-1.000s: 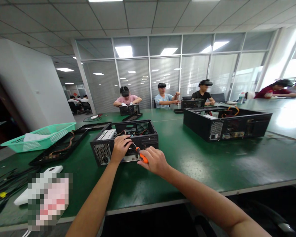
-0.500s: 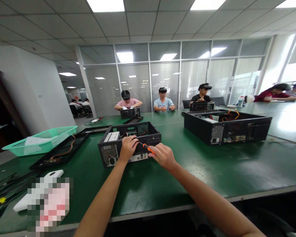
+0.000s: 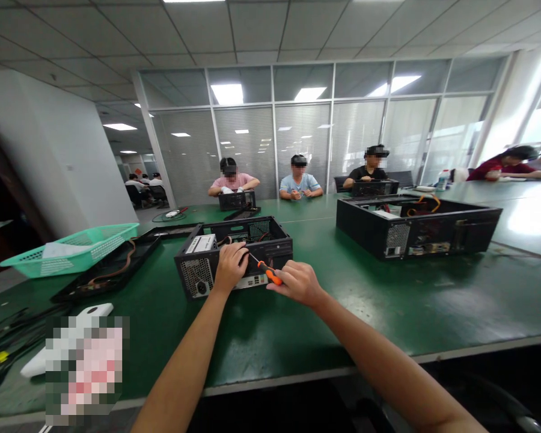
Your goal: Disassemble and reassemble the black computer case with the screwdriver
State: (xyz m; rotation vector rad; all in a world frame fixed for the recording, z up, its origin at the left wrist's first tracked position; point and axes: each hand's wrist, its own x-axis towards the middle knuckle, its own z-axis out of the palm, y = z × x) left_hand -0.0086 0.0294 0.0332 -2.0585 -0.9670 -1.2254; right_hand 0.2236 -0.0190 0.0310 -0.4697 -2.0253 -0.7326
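Observation:
An uncovered black computer case (image 3: 267, 251) lies on its side on the green table (image 3: 297, 349), its rear panel facing me. Inside it at the left sits a power supply (image 3: 202, 243) with a white label. My left hand (image 3: 231, 264) is closed over the case's near upper edge, its fingers bent and close together. In my right hand (image 3: 299, 281) is a screwdriver (image 3: 268, 272) with an orange and black handle, held by the handle end. The shaft points up and left toward the rear panel beside my left fingertips. Whether its tip sits on a screw cannot be made out.
Left of the case are a black side panel (image 3: 112, 267), a green basket (image 3: 72, 255), dark cables (image 3: 18, 349) and a white object (image 3: 67, 343). A larger open case (image 3: 415, 231) stands at the right. Several people sit across the table, one in a blue shirt (image 3: 300, 183).
The view has tipped slightly downward. My right hand has shifted a little on the screwdriver, and more of the orange handle shows. My left hand remains at the case's edge.

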